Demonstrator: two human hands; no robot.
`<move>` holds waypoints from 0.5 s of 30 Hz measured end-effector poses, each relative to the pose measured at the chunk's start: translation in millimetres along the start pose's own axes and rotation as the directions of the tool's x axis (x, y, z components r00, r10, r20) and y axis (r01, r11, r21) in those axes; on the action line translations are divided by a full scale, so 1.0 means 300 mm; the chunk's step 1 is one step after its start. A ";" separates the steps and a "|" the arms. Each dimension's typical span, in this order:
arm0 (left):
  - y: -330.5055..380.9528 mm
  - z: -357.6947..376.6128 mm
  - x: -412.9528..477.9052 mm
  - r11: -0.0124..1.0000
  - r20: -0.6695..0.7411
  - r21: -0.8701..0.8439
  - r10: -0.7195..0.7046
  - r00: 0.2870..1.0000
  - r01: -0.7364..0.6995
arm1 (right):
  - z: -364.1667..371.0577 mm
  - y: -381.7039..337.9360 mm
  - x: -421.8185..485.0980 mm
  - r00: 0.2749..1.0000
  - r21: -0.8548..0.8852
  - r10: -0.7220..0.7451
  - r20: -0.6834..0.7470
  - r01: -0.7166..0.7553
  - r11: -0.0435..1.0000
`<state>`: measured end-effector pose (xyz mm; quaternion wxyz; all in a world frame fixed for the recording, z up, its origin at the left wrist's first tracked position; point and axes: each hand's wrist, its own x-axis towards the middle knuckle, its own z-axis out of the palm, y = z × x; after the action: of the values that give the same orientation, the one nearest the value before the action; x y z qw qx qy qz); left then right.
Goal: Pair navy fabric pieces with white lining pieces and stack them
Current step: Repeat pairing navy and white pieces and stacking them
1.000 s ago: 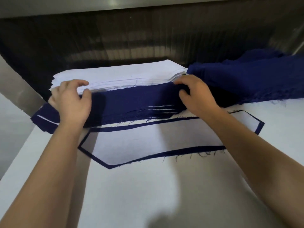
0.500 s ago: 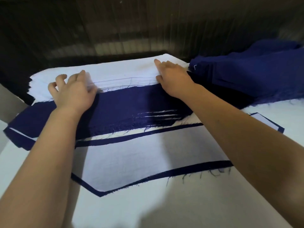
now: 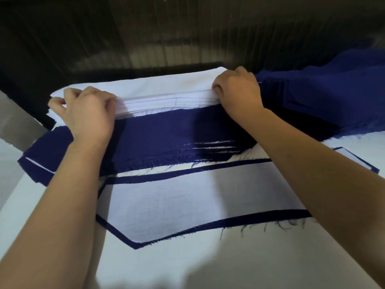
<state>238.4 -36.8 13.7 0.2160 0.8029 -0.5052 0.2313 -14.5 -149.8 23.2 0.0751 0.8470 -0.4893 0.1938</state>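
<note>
I am looking down through the head camera at a white table [image 3: 208, 265] that is filling the lower half of the frame, with a dark panel [image 3: 187, 34] running across the top. In the upper right a navy heap [image 3: 337, 94] of loose fabric is lying rumpled on the table. In the centre foreground a paired piece [image 3: 177, 201] is lying flat: a white lining shape is sitting on a slightly larger navy shape, so a navy border is showing around it, with frayed threads trailing from its lower edge. Just beyond it, in the middle of the frame, a navy stack [image 3: 162, 134] of cut pieces is stretching from left to right, its near edge fraying and thin white slivers showing between layers toward the right. Touching its far side and standing higher is the white lining stack [image 3: 158, 88], its layered near edge facing me. Two bare forearms are reaching in from the bottom corners. The left hand [image 3: 87, 113] is sitting at the left end of the white lining stack, fingers curled over the top and thumb pressing against the layered edge, gripping it. The right hand [image 3: 237, 88] is gripping the right end, fingers curled tightly onto the top edge. How many layers either hand is holding I cannot tell.
</note>
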 end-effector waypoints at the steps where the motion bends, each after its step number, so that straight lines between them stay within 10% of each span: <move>1: -0.001 -0.005 0.001 1.000 -0.015 -0.004 -0.004 1.000 0.004 | 0.002 -0.001 -0.003 1.000 0.010 -0.006 -0.006 0.006 1.000; 15: -0.045 -0.142 -0.136 0.992 -0.030 -0.101 0.071 0.997 -0.074 | 0.007 -0.043 -0.033 0.977 0.127 0.143 0.160 -0.164 0.978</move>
<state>228.5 22.2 22.1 0.2550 0.7688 -0.5422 0.2235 -7.5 -135.9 18.1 -0.0364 0.8220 -0.5428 0.1682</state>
